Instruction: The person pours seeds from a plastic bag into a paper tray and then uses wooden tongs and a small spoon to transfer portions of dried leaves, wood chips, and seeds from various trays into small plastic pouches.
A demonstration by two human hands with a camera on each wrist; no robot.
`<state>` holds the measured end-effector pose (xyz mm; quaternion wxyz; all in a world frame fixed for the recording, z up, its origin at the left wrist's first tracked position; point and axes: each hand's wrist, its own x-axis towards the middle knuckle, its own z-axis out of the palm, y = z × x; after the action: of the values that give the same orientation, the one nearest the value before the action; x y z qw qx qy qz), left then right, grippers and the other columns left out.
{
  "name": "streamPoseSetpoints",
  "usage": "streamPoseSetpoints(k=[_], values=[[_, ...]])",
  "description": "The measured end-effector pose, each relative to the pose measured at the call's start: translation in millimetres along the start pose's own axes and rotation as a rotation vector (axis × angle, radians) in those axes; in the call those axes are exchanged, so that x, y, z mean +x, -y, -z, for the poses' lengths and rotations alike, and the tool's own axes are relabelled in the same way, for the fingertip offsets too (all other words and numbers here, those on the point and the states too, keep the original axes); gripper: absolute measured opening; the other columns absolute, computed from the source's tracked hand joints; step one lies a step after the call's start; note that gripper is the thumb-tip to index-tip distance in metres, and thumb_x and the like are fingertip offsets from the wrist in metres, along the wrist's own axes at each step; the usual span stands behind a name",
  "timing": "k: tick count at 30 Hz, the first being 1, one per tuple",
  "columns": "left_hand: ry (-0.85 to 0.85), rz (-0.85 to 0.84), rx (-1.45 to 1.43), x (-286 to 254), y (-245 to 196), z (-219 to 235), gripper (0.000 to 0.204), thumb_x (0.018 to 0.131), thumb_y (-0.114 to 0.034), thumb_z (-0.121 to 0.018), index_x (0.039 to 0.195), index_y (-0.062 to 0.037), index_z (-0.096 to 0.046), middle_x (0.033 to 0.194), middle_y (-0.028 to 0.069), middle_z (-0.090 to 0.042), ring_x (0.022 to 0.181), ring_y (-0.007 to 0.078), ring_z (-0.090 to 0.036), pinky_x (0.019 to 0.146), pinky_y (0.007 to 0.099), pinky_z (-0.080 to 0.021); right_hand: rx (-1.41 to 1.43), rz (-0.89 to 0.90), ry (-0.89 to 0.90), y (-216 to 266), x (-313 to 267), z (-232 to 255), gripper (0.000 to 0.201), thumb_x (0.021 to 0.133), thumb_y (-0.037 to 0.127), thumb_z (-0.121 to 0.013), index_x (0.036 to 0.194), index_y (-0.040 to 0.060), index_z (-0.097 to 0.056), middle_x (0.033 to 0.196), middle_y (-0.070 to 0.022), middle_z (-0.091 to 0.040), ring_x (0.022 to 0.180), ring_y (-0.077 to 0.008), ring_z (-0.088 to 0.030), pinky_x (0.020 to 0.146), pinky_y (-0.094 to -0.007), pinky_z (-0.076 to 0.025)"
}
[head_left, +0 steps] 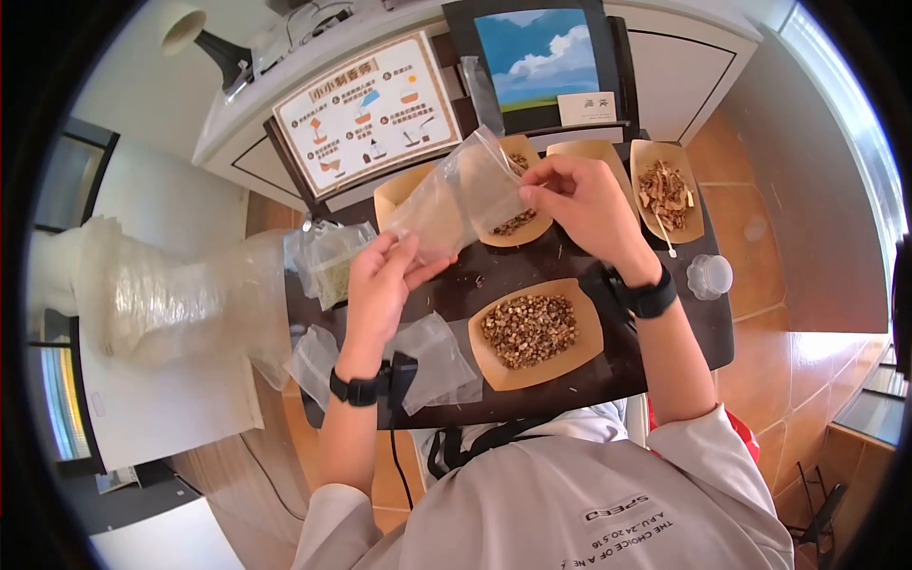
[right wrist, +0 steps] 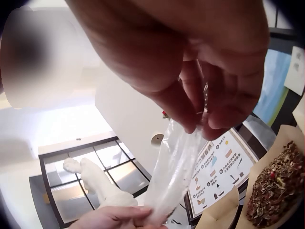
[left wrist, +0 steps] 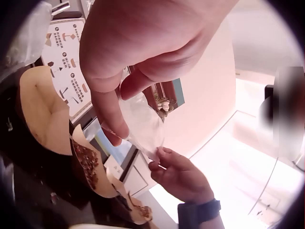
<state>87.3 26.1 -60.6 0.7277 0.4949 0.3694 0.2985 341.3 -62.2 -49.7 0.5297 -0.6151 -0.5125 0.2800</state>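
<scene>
My left hand (head_left: pixel 380 285) pinches the lower left end of a clear plastic bag (head_left: pixel 432 209), held up above the dark table (head_left: pixel 437 415). With thumb and fingertips, my right hand (head_left: pixel 591 209) pinches the bag's other end. Seen from the left wrist, the bag (left wrist: pixel 142 119) stretches between both hands. In the right wrist view its edge (right wrist: pixel 178 148) hangs from the right fingertips. Below the hands sits a paper tray (head_left: pixel 591 332) of small brown chopped pieces. Other clear bags (head_left: pixel 432 356) lie flat near the left forearm.
Behind the hands stand more paper trays, one with reddish-brown bits (head_left: pixel 514 222) and one with wood-like shavings (head_left: pixel 665 195). A bag of greenish material (head_left: pixel 334 282) lies at the left. A clear jar (head_left: pixel 710 276) is at the right edge, an instruction board (head_left: pixel 366 114) at the back.
</scene>
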Motion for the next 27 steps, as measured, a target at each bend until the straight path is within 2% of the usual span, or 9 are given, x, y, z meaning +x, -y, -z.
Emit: streamPoseSetpoints(k=[7,9,13,15,17,20,22,25,27], values=[[-0.059,-0.104,0.448,51,-11,-7,0.023,0.101,-0.008,-0.051,0.116,0.0099,-0.055,0.101,0.0177,-0.068,0.088,0.0264,-0.072,0.079,0.0344,-0.062,-0.024,-0.244,0.040,-26,23,10,0.015,0.082,0.012,-0.070,0.089,-0.0010,-0.073,0.080,-0.0127,-0.070,0.072,-0.0204,-0.065,0.071,-0.0340,-0.052],[-0.070,-0.115,0.482,55,-15,-11,0.021,0.101,-0.006,-0.050,0.113,0.0108,-0.056,0.100,0.0186,-0.069,0.086,0.0254,-0.072,0.075,0.0328,-0.062,-0.118,-0.212,0.043,-29,24,10,0.014,0.083,0.010,-0.068,0.089,-0.0017,-0.072,0.082,-0.0160,-0.070,0.075,-0.0259,-0.068,0.073,-0.0361,-0.052],[-0.082,-0.153,0.717,60,-32,-21,0.022,0.099,-0.005,-0.052,0.113,0.0109,-0.057,0.097,0.0175,-0.070,0.079,0.0236,-0.072,0.070,0.0327,-0.063,-0.254,-0.139,0.018,-45,22,6,0.019,0.083,0.011,-0.068,0.096,-0.0017,-0.071,0.079,-0.0164,-0.069,0.071,-0.0257,-0.066,0.070,-0.0359,-0.051],[-0.114,-0.188,0.850,60,-42,-30,0.022,0.098,-0.007,-0.055,0.111,0.0106,-0.059,0.094,0.0168,-0.071,0.076,0.0221,-0.072,0.067,0.0314,-0.062,-0.305,0.020,-0.143,-48,17,4,0.018,0.083,0.011,-0.066,0.094,-0.0024,-0.071,0.083,-0.0210,-0.070,0.074,-0.0312,-0.067,0.073,-0.0381,-0.052],[-0.147,-0.222,0.982,60,-52,-41,0.023,0.097,-0.008,-0.057,0.110,0.0103,-0.062,0.092,0.0161,-0.072,0.074,0.0206,-0.072,0.065,0.0300,-0.061,-0.280,-0.015,-0.148,-41,11,10,0.016,0.082,0.008,-0.064,0.091,-0.0040,-0.071,0.084,-0.0231,-0.069,0.078,-0.0356,-0.067,0.076,-0.0403,-0.053],[-0.154,-0.362,1.187,63,-60,-52,0.023,0.094,-0.011,-0.064,0.105,0.0078,-0.066,0.085,0.0137,-0.074,0.070,0.0165,-0.072,0.063,0.0274,-0.058,-0.267,-0.084,-0.136,-29,2,21,0.016,0.080,0.006,-0.062,0.089,-0.0059,-0.070,0.084,-0.0251,-0.069,0.082,-0.0398,-0.068,0.079,-0.0422,-0.054],[-0.153,-0.637,1.292,67,-61,-56,0.022,0.091,-0.013,-0.067,0.103,0.0054,-0.069,0.081,0.0128,-0.074,0.069,0.0147,-0.071,0.062,0.0263,-0.054,-0.276,-0.115,-0.118,-29,-1,25,0.017,0.080,0.006,-0.062,0.090,-0.0061,-0.070,0.084,-0.0248,-0.069,0.082,-0.0396,-0.068,0.079,-0.0420,-0.054],[-0.109,-0.811,1.280,65,-65,-69,0.015,0.088,-0.011,-0.068,0.095,0.0020,-0.071,0.079,0.0165,-0.072,0.067,0.0257,-0.071,0.064,0.0313,-0.053,-0.269,-0.128,-0.083,-33,-2,26,0.018,0.081,0.007,-0.062,0.091,-0.0059,-0.070,0.083,-0.0241,-0.069,0.080,-0.0390,-0.068,0.078,-0.0412,-0.054],[-0.101,-0.810,1.320,64,-69,-73,0.016,0.087,-0.011,-0.070,0.097,0.0017,-0.072,0.080,0.0146,-0.073,0.067,0.0201,-0.070,0.064,0.0283,-0.054,-0.212,-0.025,-0.095,-37,0,25,0.020,0.081,0.007,-0.062,0.094,-0.0054,-0.071,0.080,-0.0233,-0.069,0.079,-0.0382,-0.069,0.077,-0.0413,-0.054]])
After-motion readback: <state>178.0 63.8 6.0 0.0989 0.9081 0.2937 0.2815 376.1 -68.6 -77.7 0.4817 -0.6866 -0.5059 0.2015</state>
